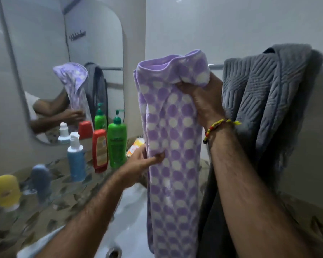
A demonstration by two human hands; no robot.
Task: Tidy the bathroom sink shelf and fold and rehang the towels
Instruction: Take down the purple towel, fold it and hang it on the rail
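A purple towel with white dots (172,146) hangs folded lengthwise above the white sink (127,216). My right hand (203,101) grips its top edge, raised in front of the towel bar (215,66). My left hand (142,161) pinches the towel's left side about halfway down. A grey textured towel (265,94) is draped over the bar on the right, bunched and hanging low.
On the patterned shelf (50,205) stand a green pump bottle (117,144), a red bottle (100,150), a blue bottle with white cap (76,157), a dark blue bottle (41,180) and a yellow container (6,190). An orange packet (135,146) lies behind. A mirror (63,67) hangs at the left.
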